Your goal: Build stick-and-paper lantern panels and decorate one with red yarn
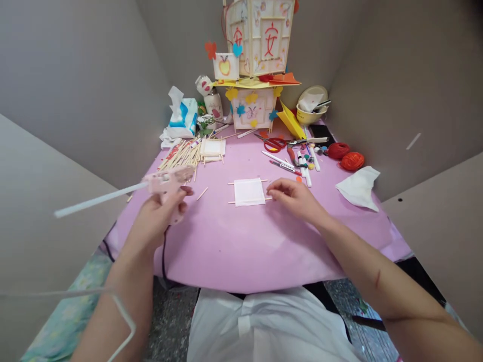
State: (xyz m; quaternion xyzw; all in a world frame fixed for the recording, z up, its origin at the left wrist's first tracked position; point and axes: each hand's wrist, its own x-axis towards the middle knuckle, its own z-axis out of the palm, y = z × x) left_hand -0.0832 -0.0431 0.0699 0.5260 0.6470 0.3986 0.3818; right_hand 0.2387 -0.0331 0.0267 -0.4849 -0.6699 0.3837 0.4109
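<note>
My left hand (166, 206) is wrapped round a pale pink hot glue gun (162, 182), held above the left side of the table. A long white glue stick (101, 198) sticks out of its back. Over the middle lies a small panel of white cloth or paper (249, 192) on two thin wooden sticks, whose ends poke out on both sides. At the panel's right edge is my right hand (292, 197), its fingers bent together by the stick ends. Whether these fingertips grip a stick is hidden. A short loose stick (203, 193) lies between the glue gun and the panel.
A tall decorated paper lantern (252, 108) stands at the back. Many wooden sticks (181, 155) and tissues (183, 118) are at left. Red scissors (275, 145), pens, red yarn balls (352, 161), a bowl (311, 115) and white cloth (358, 188) are at right. Grey partitions flank the pink table (241, 246).
</note>
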